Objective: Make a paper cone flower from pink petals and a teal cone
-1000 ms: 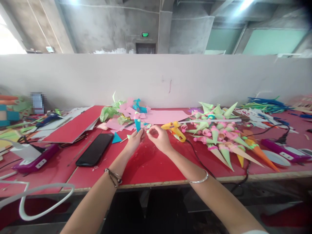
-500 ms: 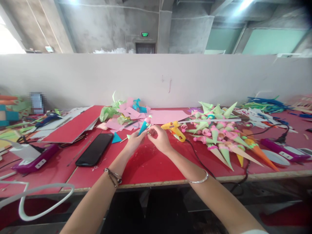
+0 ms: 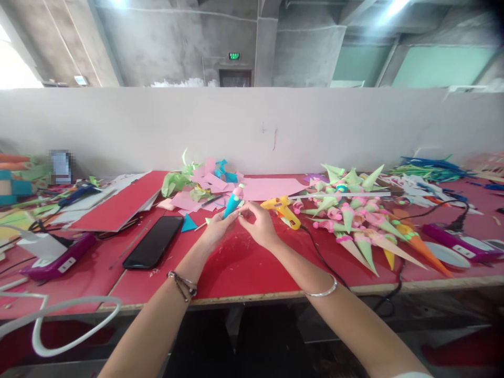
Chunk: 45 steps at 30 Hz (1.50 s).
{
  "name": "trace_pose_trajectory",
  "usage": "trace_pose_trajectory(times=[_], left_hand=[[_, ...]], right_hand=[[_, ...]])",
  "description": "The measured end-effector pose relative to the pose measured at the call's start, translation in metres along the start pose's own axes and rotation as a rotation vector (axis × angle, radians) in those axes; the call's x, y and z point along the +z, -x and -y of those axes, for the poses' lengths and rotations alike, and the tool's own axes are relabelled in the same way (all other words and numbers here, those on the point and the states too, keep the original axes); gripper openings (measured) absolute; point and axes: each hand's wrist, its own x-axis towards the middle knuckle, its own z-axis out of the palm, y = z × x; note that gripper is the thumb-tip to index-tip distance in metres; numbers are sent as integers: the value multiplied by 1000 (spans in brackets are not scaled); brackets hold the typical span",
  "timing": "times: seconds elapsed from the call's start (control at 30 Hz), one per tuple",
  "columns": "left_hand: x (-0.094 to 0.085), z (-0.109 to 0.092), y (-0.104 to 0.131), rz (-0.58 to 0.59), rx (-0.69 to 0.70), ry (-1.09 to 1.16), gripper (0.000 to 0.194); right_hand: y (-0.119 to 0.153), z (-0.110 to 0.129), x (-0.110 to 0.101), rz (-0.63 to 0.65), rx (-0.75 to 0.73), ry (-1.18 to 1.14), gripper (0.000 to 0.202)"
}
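A small blue paper cone (image 3: 232,206) topped with pink and pale green is gripped in my left hand (image 3: 219,227), its decorated end pointing up and away. Close beside it, my right hand (image 3: 255,223) has thumb and forefinger pinched together near the cone's side; whatever is between those fingertips is too small to make out. Just beyond my right hand lies a yellow glue gun (image 3: 286,211), its black cord running toward the table's front edge. A blue paper scrap (image 3: 188,223) rests to the left of my left hand.
A black phone (image 3: 158,242) lies at left, near a red board (image 3: 122,202) and a purple power strip (image 3: 59,257). Many finished paper cones (image 3: 354,220) are heaped at right, beside another purple power strip (image 3: 459,241). Paper scraps (image 3: 208,181) and a pink sheet (image 3: 271,188) lie behind.
The blue cone has turned slightly in my left hand, so more of its pale green trim shows. My right hand stays pinched beside it with hardly any shift.
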Motion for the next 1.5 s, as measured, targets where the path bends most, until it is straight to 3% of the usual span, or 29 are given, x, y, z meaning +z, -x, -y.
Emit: trace_pose_trajectory(times=[0.23,0.47,0.63,1.1,1.27,1.5], left_hand=[[2,-1,0,15,-1,98,27],[-2,-13,2,-45,38,214,31],[-2,-11,1,-29,-29,232,26],[-3,-12,2,-9,-117,235,16],[-3,-14,3,19,-164,235,21],[-5,-10,1,88,-217,219,29]], right_hand=[[0,-1,0,1,24,-80,5],[2,0,0,52,42,-122,8],[1,-3,0,-2,123,-129,19],[2,-7,1,3,164,-124,11],[1,-11,-1,-18,173,-151,21],[1,-16,1,-110,222,-204,14]])
